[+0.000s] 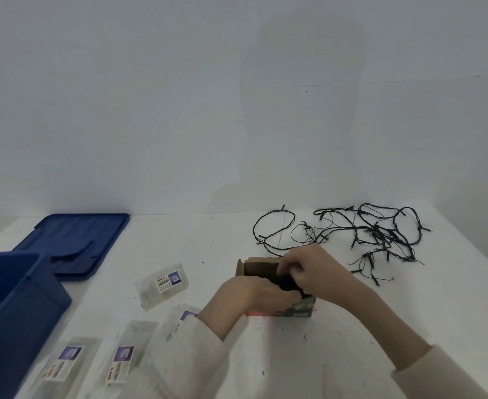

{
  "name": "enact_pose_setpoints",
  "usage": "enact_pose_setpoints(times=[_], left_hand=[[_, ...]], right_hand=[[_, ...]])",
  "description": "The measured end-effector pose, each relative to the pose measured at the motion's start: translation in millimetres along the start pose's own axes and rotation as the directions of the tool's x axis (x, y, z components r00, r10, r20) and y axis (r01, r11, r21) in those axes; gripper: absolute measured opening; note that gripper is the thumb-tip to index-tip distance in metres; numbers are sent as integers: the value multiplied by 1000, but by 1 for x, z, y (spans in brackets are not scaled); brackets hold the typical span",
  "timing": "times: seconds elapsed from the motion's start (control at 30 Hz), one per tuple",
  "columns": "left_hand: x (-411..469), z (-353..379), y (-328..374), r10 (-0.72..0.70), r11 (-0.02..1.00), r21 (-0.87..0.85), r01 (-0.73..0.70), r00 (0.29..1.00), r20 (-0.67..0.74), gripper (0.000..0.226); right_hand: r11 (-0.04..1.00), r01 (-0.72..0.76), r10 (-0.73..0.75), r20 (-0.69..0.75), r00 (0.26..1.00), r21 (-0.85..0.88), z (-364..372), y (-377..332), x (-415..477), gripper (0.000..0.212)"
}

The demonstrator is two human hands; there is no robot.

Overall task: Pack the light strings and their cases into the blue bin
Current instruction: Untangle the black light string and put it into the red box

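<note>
Both hands are busy at the open cardboard box (255,267) near the middle of the white table (208,243). The left hand (254,292) and the right hand (314,270) are curled tight around a black wad of light string (287,281) at the box's mouth. A loose string (375,234) sprawls at one o'clock from the box. The blue bin (12,298) sits out at nine o'clock, its lid (73,243) lying flat at ten. Clear cases (162,285) lie between seven and nine o'clock, outside the bin.

The box (256,267) is matt brown cardboard. Left of it are clear glossy plastic cases (162,285) and a smooth blue plastic bin (21,312) — behind it, a matt black light string (383,236).
</note>
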State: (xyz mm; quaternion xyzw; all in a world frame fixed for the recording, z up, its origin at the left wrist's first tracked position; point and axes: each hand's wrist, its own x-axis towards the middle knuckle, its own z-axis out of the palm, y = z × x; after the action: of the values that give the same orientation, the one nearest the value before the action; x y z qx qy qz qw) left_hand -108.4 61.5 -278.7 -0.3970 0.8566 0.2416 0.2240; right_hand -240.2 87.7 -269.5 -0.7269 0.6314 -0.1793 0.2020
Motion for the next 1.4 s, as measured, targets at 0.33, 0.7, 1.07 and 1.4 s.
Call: enact_pose_setpoints(times=[0.33, 0.7, 1.07, 1.4], left_hand=[[-6, -20, 1, 87, 990, -72, -121, 927, -365, 27], [1, -4, -4, 88, 978, 210, -11, 929, -359, 94], [18, -46, -79, -155, 966, 105, 237, 852, -500, 67], [21, -51, -64, -182, 958, 119, 260, 878, -443, 86]], right_hand=[[913, 4, 94, -220, 971, 407, 16, 13, -14, 45], [644, -13, 340, -272, 900, 765, 14, 32, -8, 42], [936, -337, 299, -272, 915, -103, 14, 86, 20, 50], [882, -234, 199, -127, 972, -409, 28, 99, 21, 30]])
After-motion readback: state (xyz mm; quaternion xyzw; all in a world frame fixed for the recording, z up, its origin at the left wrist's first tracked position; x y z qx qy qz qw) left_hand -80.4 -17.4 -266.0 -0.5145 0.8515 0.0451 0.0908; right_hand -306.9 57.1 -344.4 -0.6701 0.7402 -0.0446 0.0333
